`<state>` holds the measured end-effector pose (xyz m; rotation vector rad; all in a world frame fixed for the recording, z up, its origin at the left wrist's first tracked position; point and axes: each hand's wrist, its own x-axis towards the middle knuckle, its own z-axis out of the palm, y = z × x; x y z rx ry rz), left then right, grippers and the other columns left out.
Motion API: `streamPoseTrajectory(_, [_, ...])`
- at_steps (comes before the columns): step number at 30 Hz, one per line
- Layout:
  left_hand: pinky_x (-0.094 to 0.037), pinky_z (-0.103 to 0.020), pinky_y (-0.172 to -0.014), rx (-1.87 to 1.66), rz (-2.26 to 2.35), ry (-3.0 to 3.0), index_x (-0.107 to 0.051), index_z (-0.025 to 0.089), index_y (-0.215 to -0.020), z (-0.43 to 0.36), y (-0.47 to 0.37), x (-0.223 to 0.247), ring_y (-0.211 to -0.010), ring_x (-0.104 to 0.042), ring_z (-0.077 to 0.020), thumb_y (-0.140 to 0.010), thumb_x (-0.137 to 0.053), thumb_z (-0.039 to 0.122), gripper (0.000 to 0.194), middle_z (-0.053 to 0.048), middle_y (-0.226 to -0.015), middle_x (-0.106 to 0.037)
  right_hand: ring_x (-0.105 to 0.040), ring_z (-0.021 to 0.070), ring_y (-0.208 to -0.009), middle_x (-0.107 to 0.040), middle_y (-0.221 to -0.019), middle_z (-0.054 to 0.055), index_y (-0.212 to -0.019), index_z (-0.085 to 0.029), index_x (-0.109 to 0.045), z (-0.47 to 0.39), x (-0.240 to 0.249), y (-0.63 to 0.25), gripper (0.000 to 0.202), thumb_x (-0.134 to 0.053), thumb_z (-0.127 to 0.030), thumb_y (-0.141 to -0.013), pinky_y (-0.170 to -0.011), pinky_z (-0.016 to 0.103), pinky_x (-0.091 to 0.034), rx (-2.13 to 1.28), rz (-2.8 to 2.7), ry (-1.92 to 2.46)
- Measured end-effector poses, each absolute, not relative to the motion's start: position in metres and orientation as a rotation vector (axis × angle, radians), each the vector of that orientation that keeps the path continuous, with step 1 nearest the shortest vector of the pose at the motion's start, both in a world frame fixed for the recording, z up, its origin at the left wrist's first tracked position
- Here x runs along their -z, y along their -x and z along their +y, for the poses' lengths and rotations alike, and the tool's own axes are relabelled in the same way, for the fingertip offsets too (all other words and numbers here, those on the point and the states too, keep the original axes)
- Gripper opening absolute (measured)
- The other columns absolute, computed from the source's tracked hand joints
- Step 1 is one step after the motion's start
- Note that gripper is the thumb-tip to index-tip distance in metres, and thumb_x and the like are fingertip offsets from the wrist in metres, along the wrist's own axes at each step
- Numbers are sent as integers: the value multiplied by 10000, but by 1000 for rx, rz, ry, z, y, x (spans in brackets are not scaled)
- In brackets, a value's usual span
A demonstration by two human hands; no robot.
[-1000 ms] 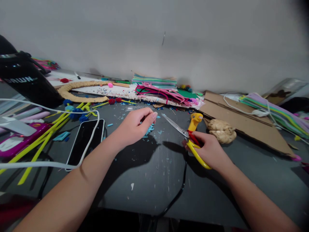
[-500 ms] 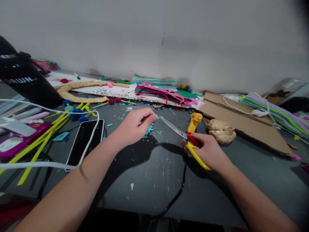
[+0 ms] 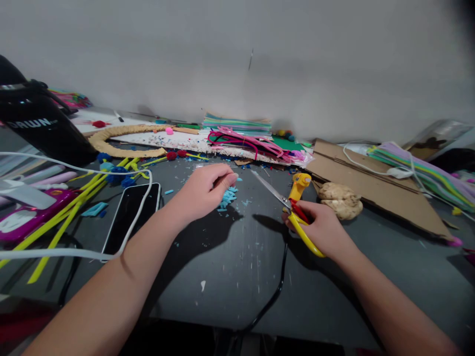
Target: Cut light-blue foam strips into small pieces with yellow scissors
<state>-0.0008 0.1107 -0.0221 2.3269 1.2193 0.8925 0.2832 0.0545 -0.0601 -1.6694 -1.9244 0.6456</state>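
My left hand point(image 3: 208, 192) is closed in a pinch above the desk; whatever its fingertips hold is too small or hidden to name. Below and beside it lies a small pile of light blue clippings point(image 3: 227, 197). In my right hand point(image 3: 319, 226) are scissors point(image 3: 272, 190) with yellow and red handles, their blades closed and pointing up and left toward my left hand, a short gap away. A yellow glue gun point(image 3: 300, 189) lies just behind my right hand, with a black cord running toward the desk's front edge.
On the left are a phone point(image 3: 132, 217) under a white cable, yellow stems point(image 3: 74, 210) and a black bottle point(image 3: 44, 123). Pink pipe cleaners point(image 3: 252, 143) lie at the back. Cardboard point(image 3: 374, 190) and a beige lumpy piece point(image 3: 340, 200) are on the right.
The scissors and my right hand have moved slightly right, away from my left hand. My left hand has shifted slightly left, and the small light blue bit at its fingertips no longer shows.
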Motion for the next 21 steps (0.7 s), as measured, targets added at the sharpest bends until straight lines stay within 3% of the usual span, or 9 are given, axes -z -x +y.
streamPoseTrajectory(10, [-378, -306, -663, -557, 1604, -2471, -731, 188, -862, 130, 20, 38, -796, -581, -205, -910, -508, 426, 330, -89, -931, -647, -393, 124, -575, -447, -594, -19, -641, -182, -514, 58, 66, -283, 245, -632, -358, -762, -507, 242, -313, -514, -1992, 1655])
streamPoseTrajectory(13, [-359, -312, -620, -617, 1838, -2353, -669, 182, -671, 131, 30, 29, -723, -571, -208, -910, -459, 535, 475, -85, -817, -646, -406, 129, -575, -465, -590, -17, -641, -183, -518, 58, 67, -282, 254, -632, -375, -762, -514, 243, -319, -493, -1998, 1663])
streamPoseTrajectory(15, [-341, -316, -581, -629, 2020, -2239, -637, 192, -641, 133, 44, 21, -666, -557, -217, -907, -417, 576, 516, -78, -725, -635, -422, 135, -574, -486, -593, -13, -652, -182, -539, 59, 68, -282, 233, -627, -371, -755, -521, 247, -326, -472, -2016, 1663])
streamPoseTrajectory(18, [-380, -309, -593, -508, 2105, -2101, -691, 223, -856, 137, 69, 18, -726, -604, -236, -824, -552, 497, 309, -70, -843, -697, -451, 143, -582, -518, -610, -5, -683, -176, -572, 59, 67, -281, 166, -611, -325, -745, -537, 251, -344, -471, -2023, 1655])
streamPoseTrajectory(21, [-419, -298, -611, -265, 2020, -2064, -705, 234, -845, 143, 93, 26, -754, -637, -230, -718, -648, 386, 206, -59, -881, -727, -467, 143, -594, -528, -626, -6, -694, -174, -566, 58, 66, -280, 133, -596, -294, -745, -551, 248, -349, -497, -2016, 1649])
